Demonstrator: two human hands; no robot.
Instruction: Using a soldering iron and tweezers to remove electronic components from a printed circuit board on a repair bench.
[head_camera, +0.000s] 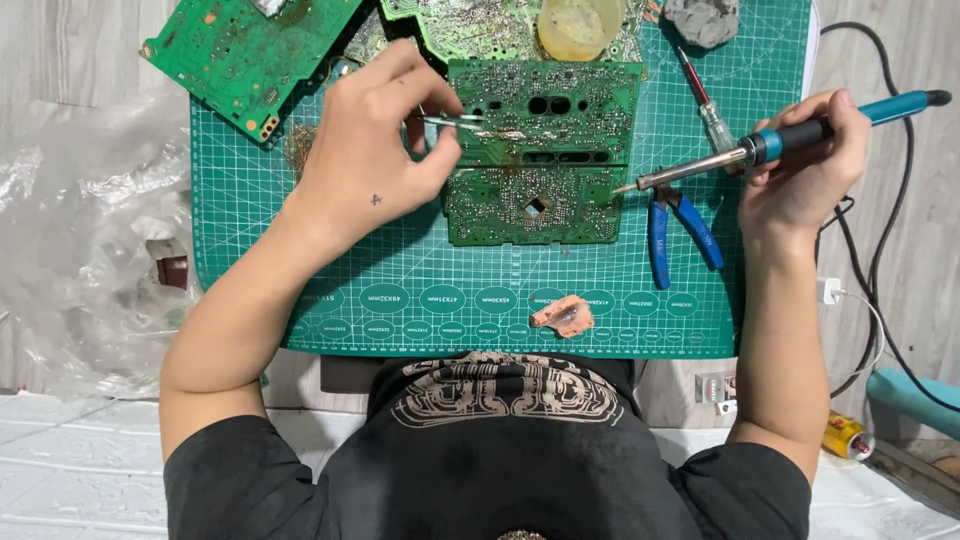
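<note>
I see a green gridded cutting mat covering most of the pale wooden worktop, with crinkled clear plastic wrap heaped off its left edge. On the mat lies a green circuit board, solder side up and dotted with silver joints, with a square hole low in its middle. A second green board sits tilted at the mat's far left corner. My right hand has its grip closed around a soldering iron with a teal and black handle, its metal tip just at the board's right edge. My left hand pinches thin metal tweezers over the board's left part. Blue-handled pliers lie right of the board, beneath the iron. A round yellowish tub stands beyond the board. A small orange-pink scrap rests near the mat's front edge.
</note>
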